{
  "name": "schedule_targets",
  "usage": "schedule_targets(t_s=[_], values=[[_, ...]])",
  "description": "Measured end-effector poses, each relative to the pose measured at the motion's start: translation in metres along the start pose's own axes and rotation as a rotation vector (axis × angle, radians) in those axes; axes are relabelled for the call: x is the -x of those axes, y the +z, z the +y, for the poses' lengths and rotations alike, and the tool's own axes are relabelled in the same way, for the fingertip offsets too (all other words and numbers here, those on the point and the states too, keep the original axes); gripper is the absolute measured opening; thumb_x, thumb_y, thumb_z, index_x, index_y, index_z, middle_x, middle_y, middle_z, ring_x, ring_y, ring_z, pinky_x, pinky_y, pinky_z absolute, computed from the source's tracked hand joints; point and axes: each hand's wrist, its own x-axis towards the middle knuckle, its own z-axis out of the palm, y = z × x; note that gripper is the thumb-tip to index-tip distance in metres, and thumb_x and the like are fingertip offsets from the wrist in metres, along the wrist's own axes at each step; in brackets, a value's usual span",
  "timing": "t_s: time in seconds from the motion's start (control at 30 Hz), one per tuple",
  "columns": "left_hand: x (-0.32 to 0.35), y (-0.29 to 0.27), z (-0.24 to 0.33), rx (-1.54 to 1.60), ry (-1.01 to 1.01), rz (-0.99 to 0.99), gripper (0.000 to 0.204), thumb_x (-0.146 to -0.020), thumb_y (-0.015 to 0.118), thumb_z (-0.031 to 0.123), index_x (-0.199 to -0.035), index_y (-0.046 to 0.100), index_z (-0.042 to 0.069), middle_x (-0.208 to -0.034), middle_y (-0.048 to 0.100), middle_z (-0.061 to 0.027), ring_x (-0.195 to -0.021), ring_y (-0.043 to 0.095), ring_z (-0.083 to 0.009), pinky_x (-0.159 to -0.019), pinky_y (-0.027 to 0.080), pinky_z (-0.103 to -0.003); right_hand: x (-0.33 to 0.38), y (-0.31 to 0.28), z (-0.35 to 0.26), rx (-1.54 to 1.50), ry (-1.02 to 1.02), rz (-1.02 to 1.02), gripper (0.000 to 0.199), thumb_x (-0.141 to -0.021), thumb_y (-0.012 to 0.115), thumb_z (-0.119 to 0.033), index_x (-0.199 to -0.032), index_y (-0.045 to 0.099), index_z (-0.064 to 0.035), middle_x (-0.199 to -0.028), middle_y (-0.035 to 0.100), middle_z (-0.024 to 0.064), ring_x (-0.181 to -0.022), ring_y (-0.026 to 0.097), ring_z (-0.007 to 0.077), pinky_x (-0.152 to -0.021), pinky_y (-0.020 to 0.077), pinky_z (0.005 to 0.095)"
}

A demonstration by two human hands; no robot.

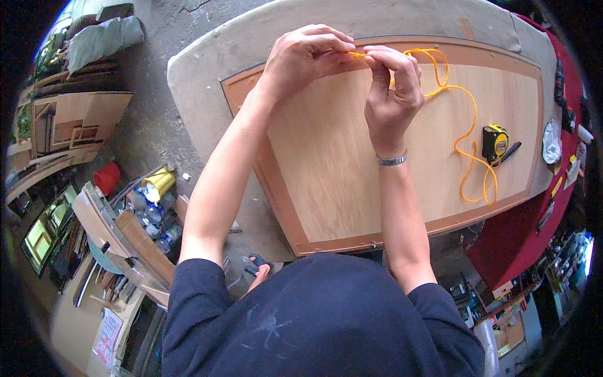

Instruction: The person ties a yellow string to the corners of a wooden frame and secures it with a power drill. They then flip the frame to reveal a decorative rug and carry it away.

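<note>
Both of my hands meet above the far part of a light plywood panel (352,157) with a darker brown border. My left hand (301,56) and my right hand (392,88) pinch the end of an orange string (468,135) between their fingertips. From my right hand the string loops away to the right and trails across the panel in loose curves. A silver bracelet (392,161) sits on my right wrist. A yellow and black tape measure (495,142) lies on the panel beside the string, with a dark pen-like tool (510,152) next to it.
The panel rests on a padded grey table (207,69). A red surface (565,125) with small tools runs along the right. On the concrete floor at left are wood pieces (75,125), a red cup (107,177), a yellow container (158,182) and plastic bottles (151,217).
</note>
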Motion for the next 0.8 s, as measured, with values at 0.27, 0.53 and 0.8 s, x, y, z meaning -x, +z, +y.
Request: schedule_targets(t_s=[0.27, 0.53, 0.8], values=[[0.002, -0.002, 0.004, 0.153, -0.181, 0.046, 0.012, -0.086, 0.079, 0.010, -0.096, 0.076, 0.003, -0.099, 0.075, -0.0055, -0.089, 0.069, -0.0116, -0.080, 0.057, -0.029, -0.005, 0.002, -0.017, 0.517, 0.225, -0.327, 0.025, -0.096, 0.063, -0.028, -0.101, 0.063, -0.0043, -0.098, 0.060, 0.0138, -0.092, 0.062, 0.0323, -0.078, 0.0508, 0.0427], [-0.005, -0.001, -0.007, 0.199, -0.276, 0.048, 0.022, -0.091, 0.075, 0.019, -0.105, 0.074, 0.002, -0.094, 0.075, -0.0036, -0.087, 0.066, -0.0085, -0.080, 0.055, -0.026, -0.003, 0.013, -0.025, 0.557, 0.092, -0.263, 0.016, -0.091, 0.057, -0.014, -0.098, 0.071, -0.0099, -0.096, 0.062, 0.0121, -0.096, 0.061, 0.0290, -0.086, 0.0490, 0.0437], [-0.002, -0.001, -0.008, 0.196, -0.305, -0.036, 0.020, -0.094, 0.072, 0.019, -0.105, 0.074, 0.003, -0.094, 0.075, -0.0024, -0.085, 0.066, -0.0086, -0.079, 0.055, -0.025, 0.002, 0.015, -0.023, 0.672, 0.140, -0.187, 0.014, -0.091, 0.057, -0.016, -0.095, 0.070, -0.0131, -0.091, 0.066, 0.0089, -0.090, 0.068, 0.0272, -0.079, 0.0494, 0.0437]])
